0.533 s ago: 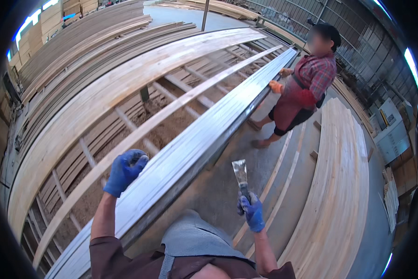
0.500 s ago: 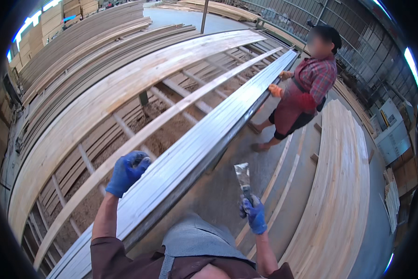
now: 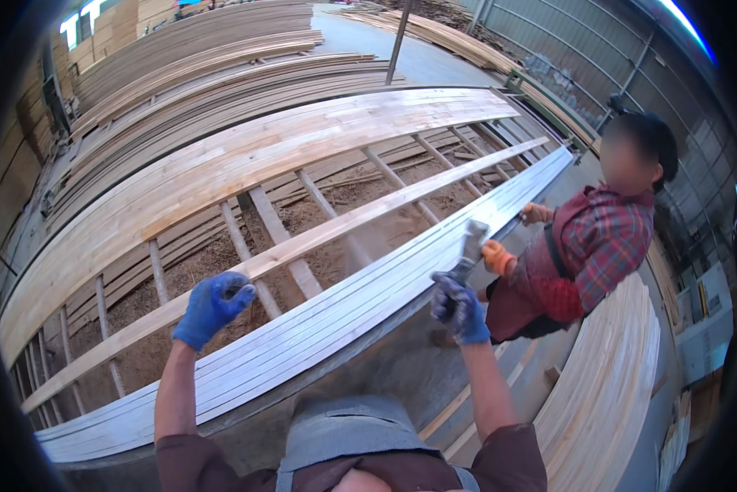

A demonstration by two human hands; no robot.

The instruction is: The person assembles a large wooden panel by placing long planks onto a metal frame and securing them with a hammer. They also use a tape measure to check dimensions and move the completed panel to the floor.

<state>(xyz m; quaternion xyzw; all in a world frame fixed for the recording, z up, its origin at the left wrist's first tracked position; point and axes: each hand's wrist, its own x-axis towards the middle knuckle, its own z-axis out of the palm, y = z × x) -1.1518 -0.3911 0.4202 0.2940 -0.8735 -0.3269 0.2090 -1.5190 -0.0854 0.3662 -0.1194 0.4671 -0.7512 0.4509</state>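
My right hand [image 3: 460,310], in a stained blue glove, is closed round the handle of a putty knife [image 3: 472,246]. Its wide metal blade points up and away, over the far part of a long bundle of pale, whitish strips [image 3: 335,316]. On the left, my left hand [image 3: 211,312], also gloved in blue, is raised with curled fingers beside the strips and in front of a narrow wooden plank [image 3: 290,250]. Whatever its fingers may hold is hidden. A co-worker's orange-gloved hand [image 3: 497,257] rests at the strips' near edge, just beyond the knife.
The co-worker [image 3: 598,238] in a plaid shirt and red apron stands on the right. A wide wooden board [image 3: 212,168] lies across the slatted rack [image 3: 315,195]. Stacked boards [image 3: 602,385] fill the lower right, and more lumber [image 3: 196,53] lies far left.
My right hand has lifted the putty knife from beside the bundle up over the strips. The view has turned, so the co-worker appears closer and further right. My left hand stays raised.
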